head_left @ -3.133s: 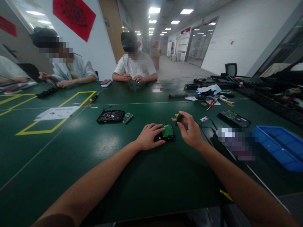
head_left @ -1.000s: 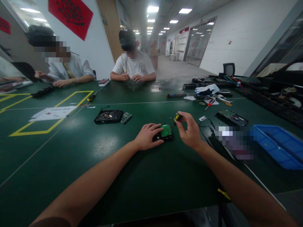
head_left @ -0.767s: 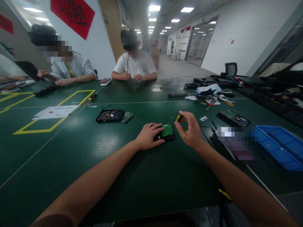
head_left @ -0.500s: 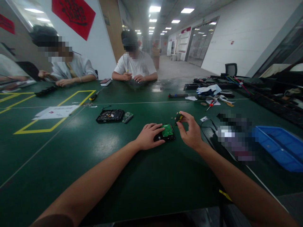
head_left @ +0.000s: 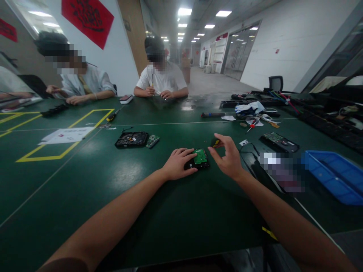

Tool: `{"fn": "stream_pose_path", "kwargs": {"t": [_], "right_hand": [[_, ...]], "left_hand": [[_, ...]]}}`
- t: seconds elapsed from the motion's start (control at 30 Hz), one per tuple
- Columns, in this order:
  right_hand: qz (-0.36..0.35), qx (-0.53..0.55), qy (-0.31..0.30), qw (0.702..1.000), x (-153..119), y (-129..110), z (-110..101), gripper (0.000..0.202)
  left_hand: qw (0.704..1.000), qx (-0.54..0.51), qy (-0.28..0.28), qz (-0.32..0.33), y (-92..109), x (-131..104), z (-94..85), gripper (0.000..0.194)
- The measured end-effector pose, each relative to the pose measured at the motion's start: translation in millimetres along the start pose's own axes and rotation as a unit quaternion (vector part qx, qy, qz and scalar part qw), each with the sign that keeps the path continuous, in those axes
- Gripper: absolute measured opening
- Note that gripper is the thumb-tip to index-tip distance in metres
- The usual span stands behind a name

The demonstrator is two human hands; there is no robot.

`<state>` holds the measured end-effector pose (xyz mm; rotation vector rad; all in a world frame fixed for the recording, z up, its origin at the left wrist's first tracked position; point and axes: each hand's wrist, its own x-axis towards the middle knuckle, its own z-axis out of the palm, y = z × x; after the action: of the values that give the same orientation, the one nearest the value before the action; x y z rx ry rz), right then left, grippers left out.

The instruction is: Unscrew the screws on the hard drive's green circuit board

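Note:
A hard drive (head_left: 200,158) with a green circuit board facing up lies on the table in front of me. My left hand (head_left: 180,163) holds it from the left, fingers over its top and thumb along the near edge. Just right of the drive, my right hand (head_left: 227,155) holds a black-and-yellow screwdriver (head_left: 216,142) by its handle. The fingers are at the handle's upper part, while the thumb is spread a little from it. I cannot make out where the screwdriver's tip sits. Tiny light specks, perhaps screws (head_left: 205,141), lie beyond the drive.
An opened drive (head_left: 132,139) and a loose circuit board (head_left: 153,141) lie left. Another drive (head_left: 279,142), a blue tray (head_left: 334,175) and cables are right. Farther back are a glove (head_left: 249,108) and a red screwdriver (head_left: 253,124). People (head_left: 163,81) sit across the table (head_left: 159,219).
The right thumb has moved away from the screwdriver handle, and the handle has tilted slightly. My left hand and the hard drive have stayed in place.

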<state>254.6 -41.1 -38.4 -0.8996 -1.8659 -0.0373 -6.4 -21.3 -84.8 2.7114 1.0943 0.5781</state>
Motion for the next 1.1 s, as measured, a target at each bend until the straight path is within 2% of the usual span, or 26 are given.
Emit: {"fn": "stream_pose_path", "kwargs": {"t": [0.43,0.83,1.1], "right_hand": [[0.013,0.052,-0.045,0.998,-6.0,1.1,6.4,0.058],[0.027,0.023,0.024,0.999,-3.5,0.5,5.9,0.052],[-0.006,-0.018,0.042,0.999,-0.1,-0.9,0.1,0.051]], "left_hand": [[1.0,-0.001,0.005,0.0,-0.1,-0.1,1.7,0.073],[1.0,0.002,0.0,0.0,0.4,0.6,0.7,0.073],[1.0,0.002,-0.002,-0.005,0.7,0.2,0.2,0.073]]}}
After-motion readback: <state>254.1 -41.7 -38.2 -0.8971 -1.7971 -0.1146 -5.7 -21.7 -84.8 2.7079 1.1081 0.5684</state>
